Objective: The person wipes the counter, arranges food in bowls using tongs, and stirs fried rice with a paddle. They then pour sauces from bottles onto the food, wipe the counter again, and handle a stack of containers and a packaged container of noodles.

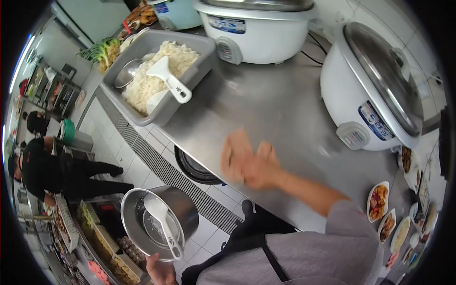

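Observation:
At the lower left, my left hand (160,270) is closed on the rim of a deep metal pot (187,213). The pot tilts toward me, with a white rice paddle (161,218) resting inside, its handle over the rim. My right hand (249,164) is over the steel table, smeared by motion, so its fingers cannot be read. Beyond it stands a grey plastic tub (140,119) of cooked rice (173,53). Another white rice paddle (168,78) lies on that rice, its handle over the tub's edge. A round metal ladle or bowl (127,73) is in the tub too.
Large white rice cookers (266,35) stand along the steel table's (285,114) back; another cooker (351,95) is at right. Food dishes (378,202) line the lower right. A floor drain grate (156,161) and a black round lid (194,168) are below. A person in black (42,161) works at left.

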A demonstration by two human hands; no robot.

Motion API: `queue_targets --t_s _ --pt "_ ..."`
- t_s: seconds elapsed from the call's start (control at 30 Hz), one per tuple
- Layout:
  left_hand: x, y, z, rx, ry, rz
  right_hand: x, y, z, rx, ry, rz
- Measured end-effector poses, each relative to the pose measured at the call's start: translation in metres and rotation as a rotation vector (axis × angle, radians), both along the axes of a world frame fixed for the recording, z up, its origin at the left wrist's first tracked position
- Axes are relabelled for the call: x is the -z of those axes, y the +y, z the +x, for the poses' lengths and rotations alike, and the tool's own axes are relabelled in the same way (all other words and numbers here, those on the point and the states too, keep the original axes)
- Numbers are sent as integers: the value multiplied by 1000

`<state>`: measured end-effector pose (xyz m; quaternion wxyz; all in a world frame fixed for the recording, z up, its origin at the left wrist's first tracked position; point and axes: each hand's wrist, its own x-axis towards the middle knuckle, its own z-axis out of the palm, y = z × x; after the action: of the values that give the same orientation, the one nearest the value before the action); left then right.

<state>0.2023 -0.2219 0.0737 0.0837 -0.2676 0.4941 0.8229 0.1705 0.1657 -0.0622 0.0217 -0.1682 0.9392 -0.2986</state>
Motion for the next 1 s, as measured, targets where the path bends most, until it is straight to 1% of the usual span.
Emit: queue_targets --t_s 0.07,0.1,0.13,0.17,0.2,0.23,0.27,0.3,0.37,0.43,0.47,0.53,0.57,0.63,0.67,0.7,0.73,0.77,0.8,0.83,0.87,0.9,0.93,1.0 --pt "0 11 -11 78 11 47 7 -24 50 43 296 -7" --pt "0 19 -17 130 21 89 -1 -16 45 64 295 2" --pt "-2 31 -24 150 19 95 -14 0 32 175 249 40" --pt "-5 45 -32 146 21 49 -23 21 17 285 199 73" --pt "-5 56 -37 138 27 3 -17 59 -9 305 -14 16" --pt "0 52 -46 277 44 72 -4 103 -33 418 -99 -716" --pt "1 62 -50 287 44 72 -16 132 -51 661 70 -491" --pt "0 76 -57 270 40 58 25 183 -77 728 442 232" --pt "2 101 -66 244 37 58 20 249 -102 984 457 429" --pt "8 123 -78 289 53 76 38 318 -130 1374 72 380" --pt "10 134 -84 324 56 84 40 337 -135 1393 103 364" --pt "17 154 -94 368 43 46 42 356 -145 1587 194 505" --pt "20 162 -100 419 27 66 31 341 -140 1600 304 509" --pt "24 177 -114 515 -7 82 9 334 -132 1302 -250 -186" --pt "29 187 -119 562 -24 89 5 306 -117 1103 87 187" --pt "36 198 -126 599 2 123 39 280 -102 886 553 -59" --pt "41 211 -131 640 43 171 39 244 -78 750 296 103" --pt "47 217 -140 770 33 197 39 198 -51 640 511 140" --pt "53 233 -146 769 33 184 11 147 -9 650 93 -146" --pt "58 246 -153 818 22 176 -5 102 24 620 213 -54" --pt "60 262 -157 844 48 138 -3 77 62 543 278 89" --pt "63 282 -161 870 66 149 -3 69 94 468 334 238" --pt "67 301 -164 901 78 155 1 80 108 522 323 251" --pt "82 336 -174 995 61 182 13 117 141 982 235 408"
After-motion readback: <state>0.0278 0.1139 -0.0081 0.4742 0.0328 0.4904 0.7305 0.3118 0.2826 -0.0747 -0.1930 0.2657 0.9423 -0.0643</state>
